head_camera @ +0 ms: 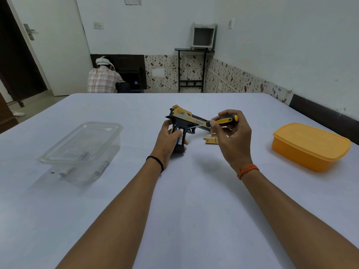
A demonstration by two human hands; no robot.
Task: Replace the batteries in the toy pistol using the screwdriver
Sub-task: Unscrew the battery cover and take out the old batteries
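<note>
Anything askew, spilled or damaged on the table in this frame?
Nothing looks spilled or broken. The toy pistol has its grip open with a battery showing, and its gold cover lies loose on the table, which fits a battery swap. One battery lies by the clear container; inside or outside, I cannot tell.

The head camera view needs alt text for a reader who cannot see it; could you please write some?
A person's left hand grips a toy pistol with batteries exposed in its grip, while the right hand holds a screwdriver against it.
</note>
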